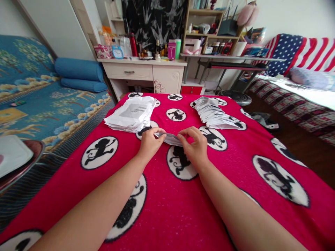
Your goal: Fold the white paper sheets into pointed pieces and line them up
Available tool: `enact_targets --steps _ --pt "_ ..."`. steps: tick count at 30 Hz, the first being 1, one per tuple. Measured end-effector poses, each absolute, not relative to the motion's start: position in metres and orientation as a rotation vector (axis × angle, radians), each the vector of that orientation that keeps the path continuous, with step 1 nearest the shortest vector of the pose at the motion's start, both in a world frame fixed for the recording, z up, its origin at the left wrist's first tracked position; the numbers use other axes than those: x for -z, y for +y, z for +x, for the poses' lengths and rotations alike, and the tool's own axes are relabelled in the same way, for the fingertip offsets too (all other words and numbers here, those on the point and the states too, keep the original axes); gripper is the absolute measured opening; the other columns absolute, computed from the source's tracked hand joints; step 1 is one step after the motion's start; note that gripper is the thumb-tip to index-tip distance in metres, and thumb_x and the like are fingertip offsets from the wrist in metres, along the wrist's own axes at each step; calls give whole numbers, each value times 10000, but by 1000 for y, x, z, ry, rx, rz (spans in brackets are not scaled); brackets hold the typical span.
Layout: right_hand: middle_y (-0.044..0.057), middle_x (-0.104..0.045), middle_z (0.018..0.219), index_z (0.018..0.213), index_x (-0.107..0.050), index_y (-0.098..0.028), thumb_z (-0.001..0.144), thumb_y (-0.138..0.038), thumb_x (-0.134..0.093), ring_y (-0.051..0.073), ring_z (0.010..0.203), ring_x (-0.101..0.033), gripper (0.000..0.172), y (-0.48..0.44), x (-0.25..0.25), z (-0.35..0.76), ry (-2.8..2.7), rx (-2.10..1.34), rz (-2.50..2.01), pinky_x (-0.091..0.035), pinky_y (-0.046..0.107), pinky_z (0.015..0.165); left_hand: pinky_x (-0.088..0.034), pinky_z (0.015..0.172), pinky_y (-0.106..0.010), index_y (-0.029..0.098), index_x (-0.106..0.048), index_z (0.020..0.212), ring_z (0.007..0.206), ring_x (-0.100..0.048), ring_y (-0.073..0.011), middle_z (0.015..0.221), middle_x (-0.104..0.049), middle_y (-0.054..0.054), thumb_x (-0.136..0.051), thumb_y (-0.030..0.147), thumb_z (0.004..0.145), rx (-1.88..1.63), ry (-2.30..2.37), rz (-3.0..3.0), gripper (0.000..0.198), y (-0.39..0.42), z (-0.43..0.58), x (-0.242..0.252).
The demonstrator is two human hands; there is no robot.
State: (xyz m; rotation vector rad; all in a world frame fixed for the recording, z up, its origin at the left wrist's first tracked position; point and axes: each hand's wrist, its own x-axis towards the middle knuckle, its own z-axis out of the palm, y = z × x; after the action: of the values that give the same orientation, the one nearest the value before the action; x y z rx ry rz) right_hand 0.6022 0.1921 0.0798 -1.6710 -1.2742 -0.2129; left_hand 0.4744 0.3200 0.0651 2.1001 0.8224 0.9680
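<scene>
Between my two hands is a small folded piece of paper [172,140], whitish grey, held just over the red cloth. My left hand [151,142] pinches its left end between thumb and fingers. At the right end, my right hand [194,142] grips it the same way. Beyond my left hand lies a stack of flat printed sheets [132,113], with uneven edges. Past my right hand, a row of folded papers [214,113] leans over, overlapping one another.
A red cloth with monkey prints [167,202] covers the table. Behind it stand a white dresser [131,71] and a desk with shelves [230,57]. A blue patterned sofa [34,94] is on the left, a bed [300,101] on the right. A round stool [234,97] stands behind the table.
</scene>
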Motion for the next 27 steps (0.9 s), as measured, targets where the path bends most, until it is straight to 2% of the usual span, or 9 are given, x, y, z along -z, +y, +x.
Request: enact_targets --steps 7,11,14,21,24,27 --pt "39 -644 853 916 -693 -214 817 -271 -660 198 833 -535 119 191 -82 595 -1527 371 -1934 -361 322 736 -498 681 -274 178 -712 811 683 -660 -167 779 -735 -25 -656 214 738 -987 837 2168 99 320 473 -65" --pt "43 -637 883 869 -698 -223 827 -235 -635 203 859 -515 77 189 -86 591 -1614 383 -1979 -344 330 735 -503 716 -280 180 -711 819 722 -673 -172 800 -740 -28 -654 207 740 -999 830 2176 101 320 473 -65" --pt "53 -630 987 858 -713 -236 827 -245 -634 222 917 -495 86 188 -87 588 -1646 398 -2012 -343 346 754 -504 729 -277 177 -711 823 753 -681 -175 813 -742 -31 -641 213 752 -986 809 2172 106 319 473 -66" --pt "78 -590 1185 928 -735 -235 854 -226 -590 263 1077 -474 163 189 -82 590 -1579 374 -2132 -376 377 832 -500 737 -280 189 -722 856 758 -673 -178 836 -740 -30 -628 370 794 -912 778 2194 213 315 471 -71" --pt "81 -595 1195 946 -726 -222 849 -315 -617 258 1072 -501 173 189 -81 590 -1572 320 -2120 -383 384 854 -497 764 -280 188 -720 882 793 -674 -182 863 -739 -31 -643 378 784 -902 749 2216 227 315 470 -71" --pt "81 -639 1115 1011 -702 -200 824 -470 -632 251 1000 -542 335 190 -81 588 -1607 259 -2094 -385 400 857 -500 757 -274 181 -719 897 776 -670 -176 853 -740 -31 -630 301 780 -900 767 2206 190 319 471 -69"
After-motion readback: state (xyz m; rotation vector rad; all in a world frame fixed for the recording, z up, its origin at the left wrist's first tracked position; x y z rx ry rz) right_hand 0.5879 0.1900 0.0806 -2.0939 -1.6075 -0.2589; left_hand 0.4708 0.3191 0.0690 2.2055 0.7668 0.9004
